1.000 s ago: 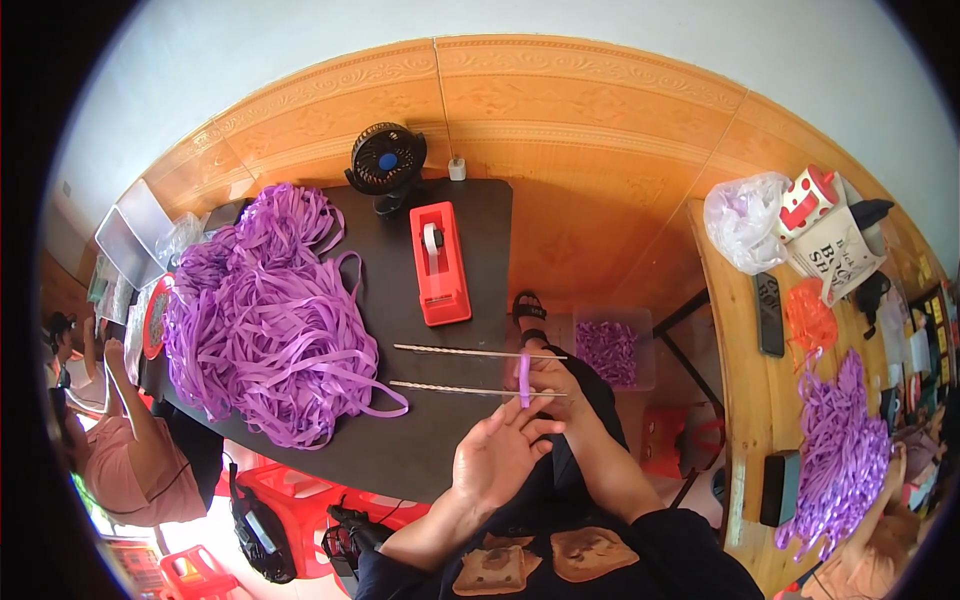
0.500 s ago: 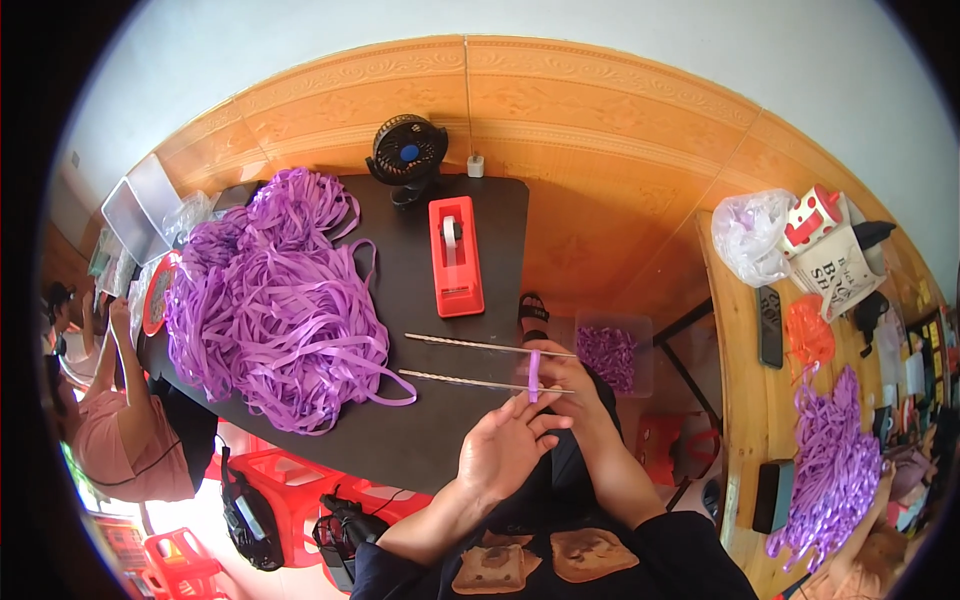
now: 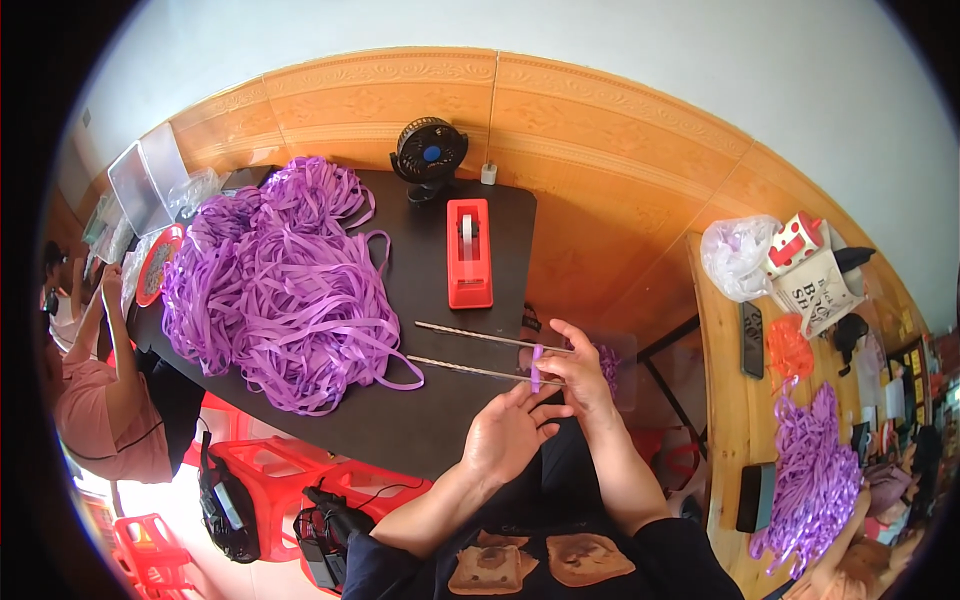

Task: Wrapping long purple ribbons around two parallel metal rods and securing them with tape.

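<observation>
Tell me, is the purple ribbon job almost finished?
Not nearly. A small batch of purple pieces sits in a clear container by the hands. The right hand holds one purple strip across two metal rods. A big purple ribbon pile still waits.

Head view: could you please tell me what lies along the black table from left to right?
Purple ribbon pile → small black fan → red tape dispenser → right hand pinching a purple strip.
</observation>
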### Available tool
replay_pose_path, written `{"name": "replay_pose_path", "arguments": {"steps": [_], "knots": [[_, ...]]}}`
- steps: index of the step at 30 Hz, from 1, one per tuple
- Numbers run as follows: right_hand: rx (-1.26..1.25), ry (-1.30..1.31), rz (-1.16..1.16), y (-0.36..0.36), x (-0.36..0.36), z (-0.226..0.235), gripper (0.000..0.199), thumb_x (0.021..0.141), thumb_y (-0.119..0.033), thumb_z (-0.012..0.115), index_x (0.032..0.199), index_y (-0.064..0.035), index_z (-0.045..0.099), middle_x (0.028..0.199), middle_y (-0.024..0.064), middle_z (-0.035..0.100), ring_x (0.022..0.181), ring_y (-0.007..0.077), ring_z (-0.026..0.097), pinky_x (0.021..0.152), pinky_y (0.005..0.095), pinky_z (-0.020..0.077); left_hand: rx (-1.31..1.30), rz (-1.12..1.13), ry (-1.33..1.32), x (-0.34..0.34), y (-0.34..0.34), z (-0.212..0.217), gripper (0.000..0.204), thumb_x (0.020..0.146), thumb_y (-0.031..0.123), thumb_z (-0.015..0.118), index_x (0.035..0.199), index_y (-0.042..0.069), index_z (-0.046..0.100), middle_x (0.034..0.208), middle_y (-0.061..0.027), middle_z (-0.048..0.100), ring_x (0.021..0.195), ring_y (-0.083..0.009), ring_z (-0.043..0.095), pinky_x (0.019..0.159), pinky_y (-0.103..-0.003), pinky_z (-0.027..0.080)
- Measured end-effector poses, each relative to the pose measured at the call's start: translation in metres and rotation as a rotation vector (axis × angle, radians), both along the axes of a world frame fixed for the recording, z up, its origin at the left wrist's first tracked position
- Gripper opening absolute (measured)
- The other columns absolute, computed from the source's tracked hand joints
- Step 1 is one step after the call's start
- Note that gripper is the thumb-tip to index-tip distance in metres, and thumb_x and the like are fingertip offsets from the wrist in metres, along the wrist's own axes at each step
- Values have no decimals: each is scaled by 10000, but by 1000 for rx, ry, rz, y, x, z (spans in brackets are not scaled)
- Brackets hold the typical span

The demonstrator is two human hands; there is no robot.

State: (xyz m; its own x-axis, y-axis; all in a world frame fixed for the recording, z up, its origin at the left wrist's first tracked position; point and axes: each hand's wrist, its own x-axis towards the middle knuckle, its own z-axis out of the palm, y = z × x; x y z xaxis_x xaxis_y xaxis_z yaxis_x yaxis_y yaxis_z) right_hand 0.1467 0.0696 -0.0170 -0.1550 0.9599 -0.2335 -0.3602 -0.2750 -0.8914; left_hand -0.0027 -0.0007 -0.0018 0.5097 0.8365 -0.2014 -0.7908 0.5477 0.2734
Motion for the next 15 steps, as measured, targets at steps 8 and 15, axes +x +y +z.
{"name": "replay_pose_path", "arguments": {"steps": [8,15], "knots": [[-12,-63,-81,0,-8,0,717,721,49,675,1354,8,341,892,177,647,771,199,661,689,301,546,-29,15,-2,0,0,0,294,933,321,478,1129,108,528,1256,-101,502,1072,-265,548,858,-358,381],[-9,-94,-109,2,-10,-1,695,702,51,668,1331,30,375,908,184,640,768,216,656,694,322,543,-57,34,6,1,0,0,372,886,352,529,1122,65,549,1236,-131,523,1069,-302,544,852,-369,381]]}}
